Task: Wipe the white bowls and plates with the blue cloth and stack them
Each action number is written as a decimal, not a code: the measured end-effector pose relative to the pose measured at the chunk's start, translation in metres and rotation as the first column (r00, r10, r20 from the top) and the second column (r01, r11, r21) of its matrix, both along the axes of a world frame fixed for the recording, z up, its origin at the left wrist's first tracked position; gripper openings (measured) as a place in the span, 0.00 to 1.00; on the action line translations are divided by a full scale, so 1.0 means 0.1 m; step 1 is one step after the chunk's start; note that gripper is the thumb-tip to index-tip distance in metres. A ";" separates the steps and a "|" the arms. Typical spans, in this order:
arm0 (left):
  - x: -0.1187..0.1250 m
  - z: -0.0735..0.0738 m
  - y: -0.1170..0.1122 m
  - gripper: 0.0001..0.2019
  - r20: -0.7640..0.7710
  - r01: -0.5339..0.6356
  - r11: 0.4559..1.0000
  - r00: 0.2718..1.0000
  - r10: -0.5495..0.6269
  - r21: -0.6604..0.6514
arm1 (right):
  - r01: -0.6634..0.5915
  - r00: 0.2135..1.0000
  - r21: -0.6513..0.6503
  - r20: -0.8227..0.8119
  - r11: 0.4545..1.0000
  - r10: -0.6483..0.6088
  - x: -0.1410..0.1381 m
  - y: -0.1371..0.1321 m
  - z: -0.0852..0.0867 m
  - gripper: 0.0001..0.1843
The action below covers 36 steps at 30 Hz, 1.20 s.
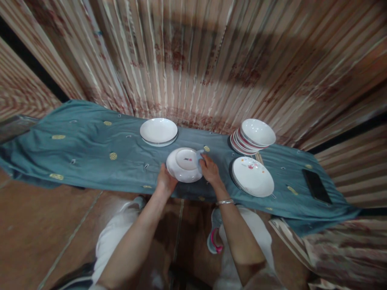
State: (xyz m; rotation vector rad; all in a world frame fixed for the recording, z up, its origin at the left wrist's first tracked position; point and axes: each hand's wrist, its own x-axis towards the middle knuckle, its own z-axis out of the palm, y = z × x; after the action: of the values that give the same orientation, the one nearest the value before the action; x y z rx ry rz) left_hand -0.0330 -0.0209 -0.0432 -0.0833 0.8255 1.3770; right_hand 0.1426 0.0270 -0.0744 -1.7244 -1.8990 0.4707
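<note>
white plate (184, 165) underside up, left hand (165, 181) with fingers curled around its rim, right hand (211, 170) with fingers pressing blue cloth (199, 162) onto its base, stacked plates (159, 132) beyond it

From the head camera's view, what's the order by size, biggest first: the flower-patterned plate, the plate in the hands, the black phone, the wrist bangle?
1. Flower-patterned plate and held plate: too alike to rank.
2. Black phone.
3. Silver-coloured bangle, though it's nearest the camera.
</note>
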 end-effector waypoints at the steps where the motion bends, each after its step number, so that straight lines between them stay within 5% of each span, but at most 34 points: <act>1: 0.00 0.01 0.00 0.27 -0.003 -0.006 1.000 1.000 0.006 -0.007 | 0.014 1.000 0.015 0.010 1.000 -0.014 -0.01 -0.05 -0.01 0.22; 11: 0.02 0.01 0.00 0.28 -0.010 -0.022 0.999 1.000 0.022 0.026 | 0.036 0.996 0.214 0.069 0.976 -0.052 -0.14 -0.55 -0.11 0.24; 23: 0.00 -0.07 0.02 0.27 0.014 0.003 0.997 1.000 -0.004 0.074 | 0.086 0.982 0.096 0.158 0.992 -0.101 -0.33 -0.95 -0.04 0.27; 36: -0.01 -0.11 0.04 0.27 -0.004 -0.004 0.999 1.000 0.004 0.044 | 0.017 0.992 0.271 0.117 0.962 -0.051 -0.57 -1.33 -0.26 0.27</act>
State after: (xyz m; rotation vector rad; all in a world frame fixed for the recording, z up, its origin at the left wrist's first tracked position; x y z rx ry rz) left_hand -0.0342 -0.0167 -0.0544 -0.0478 0.7987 1.3988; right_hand 0.0855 -0.1061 -0.1000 -1.6332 -1.9135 0.0868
